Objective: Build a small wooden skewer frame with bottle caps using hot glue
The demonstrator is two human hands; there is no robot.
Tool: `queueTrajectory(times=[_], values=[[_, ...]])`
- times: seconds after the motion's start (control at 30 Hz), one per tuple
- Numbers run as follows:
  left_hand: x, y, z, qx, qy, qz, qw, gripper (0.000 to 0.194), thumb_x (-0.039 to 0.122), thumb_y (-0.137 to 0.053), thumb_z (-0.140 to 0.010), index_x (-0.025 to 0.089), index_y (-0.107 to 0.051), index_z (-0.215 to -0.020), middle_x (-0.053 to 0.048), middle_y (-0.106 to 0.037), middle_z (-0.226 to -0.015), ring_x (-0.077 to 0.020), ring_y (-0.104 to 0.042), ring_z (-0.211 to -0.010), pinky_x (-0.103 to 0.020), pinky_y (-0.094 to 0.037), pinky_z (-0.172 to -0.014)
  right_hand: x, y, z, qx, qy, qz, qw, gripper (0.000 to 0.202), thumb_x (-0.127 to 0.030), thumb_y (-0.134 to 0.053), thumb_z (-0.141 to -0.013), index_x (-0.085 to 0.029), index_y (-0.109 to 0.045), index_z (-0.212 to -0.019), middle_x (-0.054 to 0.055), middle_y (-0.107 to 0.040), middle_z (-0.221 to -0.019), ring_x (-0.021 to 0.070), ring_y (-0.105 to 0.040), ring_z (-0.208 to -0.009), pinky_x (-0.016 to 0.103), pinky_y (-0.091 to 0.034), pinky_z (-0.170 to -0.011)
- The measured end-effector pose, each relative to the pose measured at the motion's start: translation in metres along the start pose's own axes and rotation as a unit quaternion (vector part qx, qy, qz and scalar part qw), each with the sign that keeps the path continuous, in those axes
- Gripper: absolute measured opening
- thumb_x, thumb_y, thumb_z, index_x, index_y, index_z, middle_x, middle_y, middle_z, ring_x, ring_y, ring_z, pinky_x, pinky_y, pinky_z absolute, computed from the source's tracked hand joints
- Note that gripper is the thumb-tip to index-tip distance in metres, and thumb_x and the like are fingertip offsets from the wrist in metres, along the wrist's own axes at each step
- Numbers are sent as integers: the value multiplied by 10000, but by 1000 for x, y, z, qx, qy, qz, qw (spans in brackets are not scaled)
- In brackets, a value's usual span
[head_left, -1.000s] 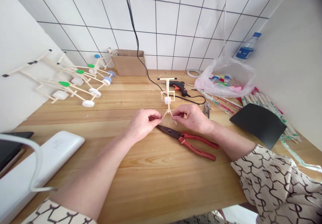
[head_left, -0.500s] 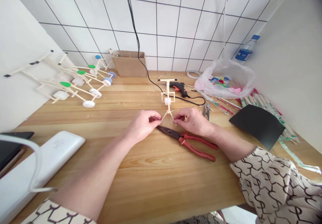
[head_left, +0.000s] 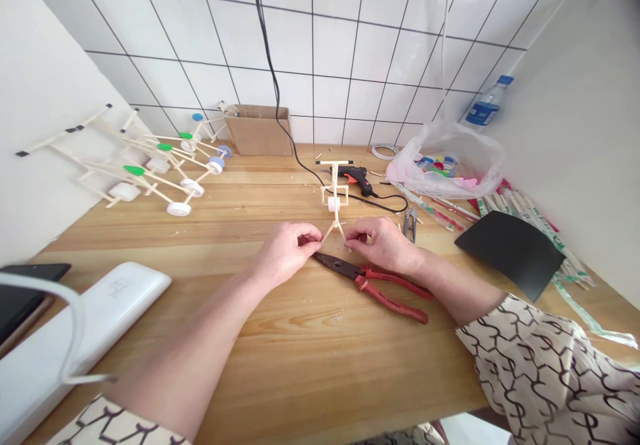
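A small tricycle-like model made of thin wooden sticks (head_left: 335, 195) stands on the table in front of me, with a white wheel at its middle and a black-tipped crossbar at its far end. Two sticks fork toward me from its near end. My left hand (head_left: 290, 248) pinches the left fork stick near its tip. The right fork stick is pinched by my right hand (head_left: 383, 242). Just below the fingers lie long-nose pliers (head_left: 370, 283) with red handles, touched by neither hand as far as I can see.
Several finished stick models (head_left: 165, 165) stand at the left. Behind are a cardboard box (head_left: 260, 132) and a glue gun (head_left: 357, 178). A plastic bag (head_left: 405, 165) of caps, small snips (head_left: 411, 224) and a black sheet (head_left: 510, 252) lie right; a white power bank (head_left: 115, 312) lies left.
The view has tilted very slightly, so everything sits a little lower. Both hands keep their pinch on the fork sticks, and nothing else has visibly moved.
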State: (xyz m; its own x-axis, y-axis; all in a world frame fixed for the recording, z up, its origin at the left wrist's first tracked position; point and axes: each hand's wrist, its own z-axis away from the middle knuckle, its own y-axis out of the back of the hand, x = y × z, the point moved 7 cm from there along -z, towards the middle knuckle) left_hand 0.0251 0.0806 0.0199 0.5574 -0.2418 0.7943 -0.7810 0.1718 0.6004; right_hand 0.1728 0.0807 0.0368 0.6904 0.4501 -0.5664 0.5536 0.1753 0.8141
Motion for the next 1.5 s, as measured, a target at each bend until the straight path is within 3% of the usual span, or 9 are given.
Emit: queueTrajectory(times=[0.4, 0.8, 1.17, 1.37, 1.5], values=[[-3, 2, 1, -1, 15, 19, 1000, 117, 241, -610, -689, 163, -671, -752, -21, -700, -719, -154, -615, -642, -253, -475, -640, 8, 2, 4, 10, -15, -6, 1000, 61, -165, -638, -748, -166, -668, -694, -5, -652, -663, 106, -550, -619, 218, -394, -599], [2, 0, 2, -3, -1, -22, 1000, 110, 218, -569, -701, 167, -650, -648, 2, -637, -594, -137, -551, -565, -251, -431, -603, 6, -2, 4, -8, -23, 13, 1000, 76, -149, -619, -751, -164, -659, -688, -11, -639, -664, 98, -529, -608, 209, -369, -586], [4, -2, 3, -3, 5, -14, 1000, 111, 225, -574, -712, 158, -658, -686, -11, -661, -637, -136, -563, -585, -248, -433, -614, 9, -3, 3, -5, -31, 14, 999, 80, -153, -612, -753, -166, -663, -693, -7, -650, -671, 108, -542, -625, 222, -371, -600], [-5, 2, 3, -12, 20, 6, 1000, 145, 270, -592, -712, 159, -671, -762, -35, -695, -726, -158, -605, -655, -262, -450, -638, 0, 16, 9, 7, -50, 13, 999, 84, -178, -623, -752, -166, -634, -670, 0, -642, -657, 115, -546, -617, 232, -404, -607], [-7, 10, 2, -15, 32, -23, 999, 136, 290, -597, -703, 170, -660, -706, -14, -663, -658, -152, -577, -603, -257, -425, -580, -17, 29, 26, 5, -33, 72, 997, 111, -268, -645, -757, -173, -603, -719, 24, -644, -731, 142, -560, -682, 257, -422, -635]])
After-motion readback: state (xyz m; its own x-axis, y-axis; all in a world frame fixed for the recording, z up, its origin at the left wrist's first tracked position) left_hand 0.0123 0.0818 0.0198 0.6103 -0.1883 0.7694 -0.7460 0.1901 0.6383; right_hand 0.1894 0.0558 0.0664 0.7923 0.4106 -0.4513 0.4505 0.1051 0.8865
